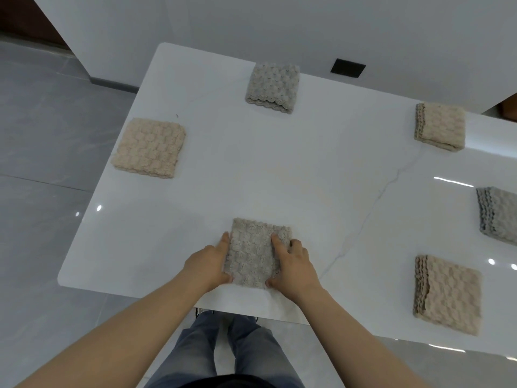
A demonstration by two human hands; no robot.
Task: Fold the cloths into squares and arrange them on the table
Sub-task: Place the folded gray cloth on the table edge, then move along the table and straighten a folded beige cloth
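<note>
A folded grey cloth (256,253) lies near the front edge of the white table (279,169). My left hand (208,264) holds its left side, index finger along the edge and thumb at the near corner. My right hand (293,264) grips the right side, index finger lying on top of the cloth and thumb at the near edge. Five more folded squares lie around the table: a beige cloth (149,148) at the left, a grey cloth (272,86) at the far side, a beige cloth (440,126) at the far right, a grey cloth (499,214) at the right edge, and a beige cloth (447,294) at the near right.
A white wall or cabinet with a dark square socket (347,68) stands behind the table. Grey tiled floor (42,219) lies to the left. My legs in jeans (223,348) stand at the table's front edge.
</note>
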